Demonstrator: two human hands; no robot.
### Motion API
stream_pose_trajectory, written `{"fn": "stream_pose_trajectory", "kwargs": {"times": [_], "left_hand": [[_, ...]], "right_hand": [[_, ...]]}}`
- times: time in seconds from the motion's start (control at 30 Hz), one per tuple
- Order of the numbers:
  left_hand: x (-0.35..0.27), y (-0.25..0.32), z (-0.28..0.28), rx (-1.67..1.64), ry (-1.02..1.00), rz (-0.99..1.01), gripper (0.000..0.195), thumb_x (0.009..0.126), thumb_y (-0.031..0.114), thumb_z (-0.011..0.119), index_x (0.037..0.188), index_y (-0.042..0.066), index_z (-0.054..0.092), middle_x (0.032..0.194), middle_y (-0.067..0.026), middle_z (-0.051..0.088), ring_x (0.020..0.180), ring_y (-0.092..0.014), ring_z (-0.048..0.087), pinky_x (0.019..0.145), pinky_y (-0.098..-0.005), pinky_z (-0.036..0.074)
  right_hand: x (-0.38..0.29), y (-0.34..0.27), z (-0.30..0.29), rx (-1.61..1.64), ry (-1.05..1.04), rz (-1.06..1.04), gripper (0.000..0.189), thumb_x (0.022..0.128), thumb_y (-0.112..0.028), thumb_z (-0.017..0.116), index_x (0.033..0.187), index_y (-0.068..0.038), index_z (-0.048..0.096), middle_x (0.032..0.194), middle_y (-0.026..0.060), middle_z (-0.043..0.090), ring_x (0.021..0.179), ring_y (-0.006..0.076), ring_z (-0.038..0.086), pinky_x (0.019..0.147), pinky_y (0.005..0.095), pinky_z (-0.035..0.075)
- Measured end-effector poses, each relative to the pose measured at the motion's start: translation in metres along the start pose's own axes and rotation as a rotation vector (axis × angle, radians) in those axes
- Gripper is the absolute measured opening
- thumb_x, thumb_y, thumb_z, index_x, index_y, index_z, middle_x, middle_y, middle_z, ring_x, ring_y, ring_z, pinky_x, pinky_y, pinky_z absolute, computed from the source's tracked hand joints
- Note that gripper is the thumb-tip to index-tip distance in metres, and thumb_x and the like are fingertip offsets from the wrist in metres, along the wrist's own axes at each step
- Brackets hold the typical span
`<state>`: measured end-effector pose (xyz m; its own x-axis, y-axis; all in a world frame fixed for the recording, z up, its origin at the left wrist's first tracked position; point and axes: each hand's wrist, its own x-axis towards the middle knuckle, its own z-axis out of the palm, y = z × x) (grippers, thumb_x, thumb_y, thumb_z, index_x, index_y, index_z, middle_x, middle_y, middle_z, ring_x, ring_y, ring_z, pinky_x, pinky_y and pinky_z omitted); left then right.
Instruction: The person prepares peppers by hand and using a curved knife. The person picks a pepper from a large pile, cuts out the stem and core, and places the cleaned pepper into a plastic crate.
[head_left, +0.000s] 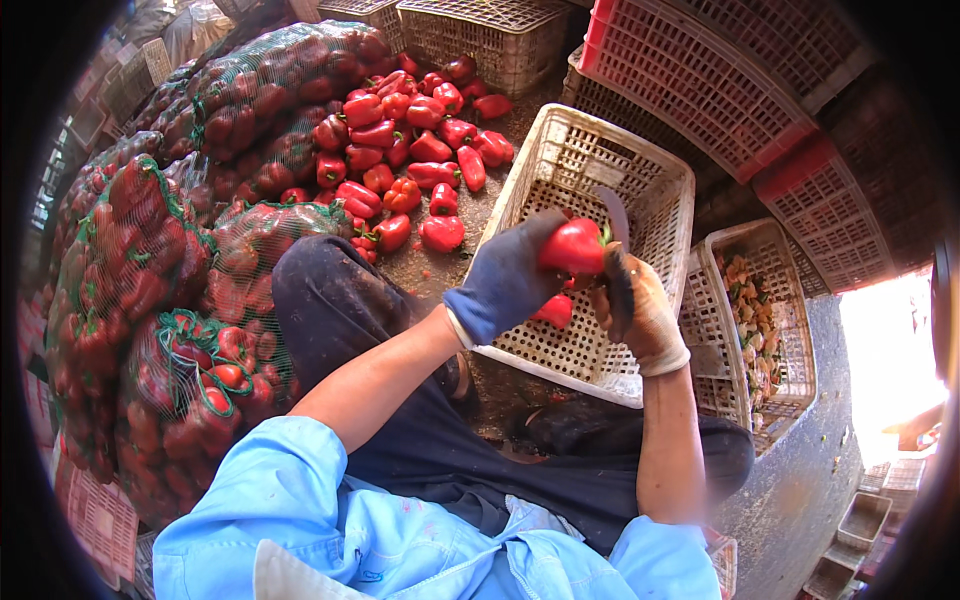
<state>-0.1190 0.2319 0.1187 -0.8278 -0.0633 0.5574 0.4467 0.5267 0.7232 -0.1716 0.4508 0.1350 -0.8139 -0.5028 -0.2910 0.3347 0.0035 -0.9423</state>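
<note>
My left hand, in a blue work glove, grips a red bell pepper with its green stem end turned to the right. In my right hand, gloved in white and dark material, is a knife with a curved blade. The blade points up and away, close beside the stem; whether it touches the pepper I cannot tell. Both hands are over a white plastic crate between my legs. Another red pepper shows below the held one, partly hidden by my hands.
Loose red peppers lie heaped on the floor ahead and left. Green mesh sacks full of peppers are piled along my left side. A crate with pepper trimmings stands at right. Stacked red and white crates rise behind.
</note>
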Motion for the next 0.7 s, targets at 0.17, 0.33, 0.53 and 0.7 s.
{"fn": "stream_pose_trajectory", "kwargs": {"times": [0.17, 0.33, 0.53, 0.7], "left_hand": [[-0.004, -0.007, 0.003, 0.054, -0.167, 0.085, 0.063, 0.083, 0.007, 0.081, 0.142, 0.009, 0.060, 0.120, -0.0216, 0.074, 0.106, -0.045, 0.073, 0.090, -0.0514, 0.060], [-0.006, -0.004, 0.001, 0.077, -0.291, -0.031, 0.060, 0.086, 0.009, 0.078, 0.143, 0.012, 0.060, 0.116, -0.0207, 0.075, 0.103, -0.044, 0.073, 0.086, -0.0503, 0.061], [0.002, -0.003, -0.004, 0.027, -0.258, 0.080, 0.053, 0.089, 0.010, 0.077, 0.140, 0.012, 0.063, 0.114, -0.0185, 0.076, 0.102, -0.042, 0.075, 0.085, -0.0478, 0.062], [-0.003, -0.007, -0.002, 0.061, -0.228, 0.061, 0.051, 0.089, 0.012, 0.079, 0.138, 0.014, 0.066, 0.114, -0.0173, 0.077, 0.105, -0.040, 0.075, 0.087, -0.0463, 0.062]], "right_hand": [[-0.009, -0.009, 0.012, 0.072, 0.032, 0.089, 0.035, 0.103, -0.044, 0.076, 0.108, -0.010, 0.069, 0.075, -0.0004, 0.067, 0.051, 0.0051, 0.053, 0.044, 0.0217, 0.036], [-0.020, -0.023, 0.023, -0.020, 0.053, 0.043, 0.027, 0.104, -0.037, 0.076, 0.104, -0.011, 0.069, 0.067, -0.0048, 0.059, 0.048, 0.0027, 0.047, 0.043, 0.0215, 0.032], [-0.021, -0.035, 0.034, -0.139, 0.097, -0.093, 0.026, 0.106, -0.036, 0.075, 0.097, -0.012, 0.069, 0.066, -0.0066, 0.059, 0.048, 0.0009, 0.047, 0.044, 0.0191, 0.031], [-0.021, -0.035, 0.035, -0.099, 0.110, -0.043, 0.028, 0.106, -0.038, 0.074, 0.096, -0.012, 0.070, 0.067, -0.0058, 0.061, 0.048, -0.0001, 0.047, 0.044, 0.0180, 0.029]]}}
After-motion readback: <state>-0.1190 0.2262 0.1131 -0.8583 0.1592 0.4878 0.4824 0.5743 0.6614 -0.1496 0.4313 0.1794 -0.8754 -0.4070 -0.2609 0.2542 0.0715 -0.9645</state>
